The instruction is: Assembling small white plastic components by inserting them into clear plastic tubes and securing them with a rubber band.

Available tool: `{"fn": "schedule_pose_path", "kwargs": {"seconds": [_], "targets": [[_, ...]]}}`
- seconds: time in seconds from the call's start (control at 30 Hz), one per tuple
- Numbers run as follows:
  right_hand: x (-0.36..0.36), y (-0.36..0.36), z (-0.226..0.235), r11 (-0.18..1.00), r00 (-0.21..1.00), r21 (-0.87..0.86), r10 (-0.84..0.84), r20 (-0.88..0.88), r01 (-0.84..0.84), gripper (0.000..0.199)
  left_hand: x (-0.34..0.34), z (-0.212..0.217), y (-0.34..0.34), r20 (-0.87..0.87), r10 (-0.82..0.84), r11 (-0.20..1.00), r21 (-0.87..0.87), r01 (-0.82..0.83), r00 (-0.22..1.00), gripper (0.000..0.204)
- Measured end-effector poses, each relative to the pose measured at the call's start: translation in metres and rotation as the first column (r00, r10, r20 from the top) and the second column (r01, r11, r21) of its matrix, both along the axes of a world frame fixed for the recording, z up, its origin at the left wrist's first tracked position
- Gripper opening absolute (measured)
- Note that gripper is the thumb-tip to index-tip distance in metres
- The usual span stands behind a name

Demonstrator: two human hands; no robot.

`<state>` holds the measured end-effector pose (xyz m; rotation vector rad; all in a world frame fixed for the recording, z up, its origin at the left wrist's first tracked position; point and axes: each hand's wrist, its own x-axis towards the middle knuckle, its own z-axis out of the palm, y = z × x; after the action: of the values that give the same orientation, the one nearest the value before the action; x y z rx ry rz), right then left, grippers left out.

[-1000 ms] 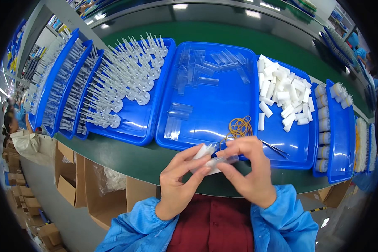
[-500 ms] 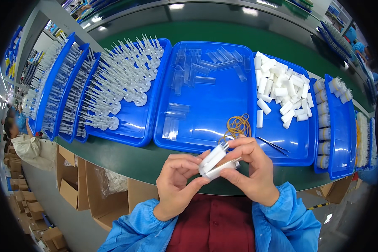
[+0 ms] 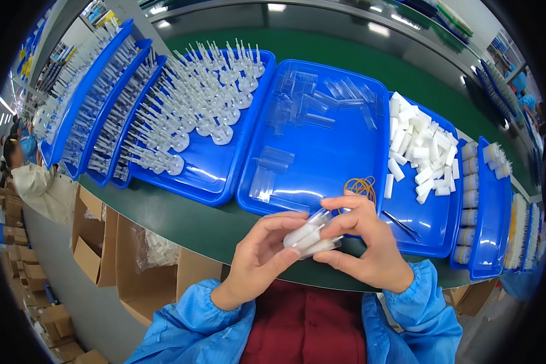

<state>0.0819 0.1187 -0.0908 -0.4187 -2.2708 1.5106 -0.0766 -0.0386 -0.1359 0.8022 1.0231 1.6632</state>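
Observation:
Over the table's front edge I hold a small bundle of clear tubes with white cylinders inside [image 3: 309,236]. My left hand [image 3: 255,258] grips its left end between thumb and fingers. My right hand [image 3: 370,246] has its fingertips around the other end, the index finger on top and the thumb below. The fingers partly hide the bundle, so I cannot tell how many tubes it has. Just beyond, tan rubber bands [image 3: 361,187] lie on the corner of a blue tray [image 3: 327,155], where loose clear tubes [image 3: 274,159] also lie.
To the right, another blue tray [image 3: 421,227] holds many white cylinders [image 3: 424,148] and dark tweezers [image 3: 401,224]. On the left, a tray [image 3: 209,173] carries upright clear stemmed parts [image 3: 215,130], with stacked trays [image 3: 97,121] beyond. Cardboard boxes [image 3: 136,267] stand below the table.
The tubes in my hands, spread apart before, now lie closer together, and my right fingers have shifted along them. The trays appear farther right as the view has turned.

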Motion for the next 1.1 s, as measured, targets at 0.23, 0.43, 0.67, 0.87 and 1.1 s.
{"fn": "schedule_pose_path", "kwargs": {"seconds": [0.23,0.43,0.67,0.87,1.1], "targets": [[-0.05,0.018,0.0,0.968,0.982,0.217,0.155,-0.111,-0.128,0.024,-0.025,-0.005,-0.014,-0.146,0.242,0.97,0.024,-0.241,0.959,0.035],[-0.117,0.04,-0.034,0.659,0.999,0.752,0.037,-0.039,0.005,0.026,-0.028,0.002,-0.019,-0.214,0.385,0.918,-0.014,-0.397,0.898,0.033],[-0.113,0.041,-0.038,0.47,0.96,0.869,-0.135,0.245,-0.155,0.02,-0.028,-0.001,-0.021,-0.208,0.38,0.921,-0.008,-0.39,0.901,0.03],[-0.075,0.039,-0.002,0.977,0.986,-0.171,-0.108,0.128,0.13,0.032,-0.018,0.001,-0.016,-0.249,0.353,0.931,0.0,-0.364,0.902,0.028],[-0.032,-0.004,0.003,0.867,0.986,-0.49,-0.152,-0.076,0.096,0.046,-0.005,0.002,0.0,-0.216,0.292,0.955,0.006,-0.297,0.932,0.027]]}}
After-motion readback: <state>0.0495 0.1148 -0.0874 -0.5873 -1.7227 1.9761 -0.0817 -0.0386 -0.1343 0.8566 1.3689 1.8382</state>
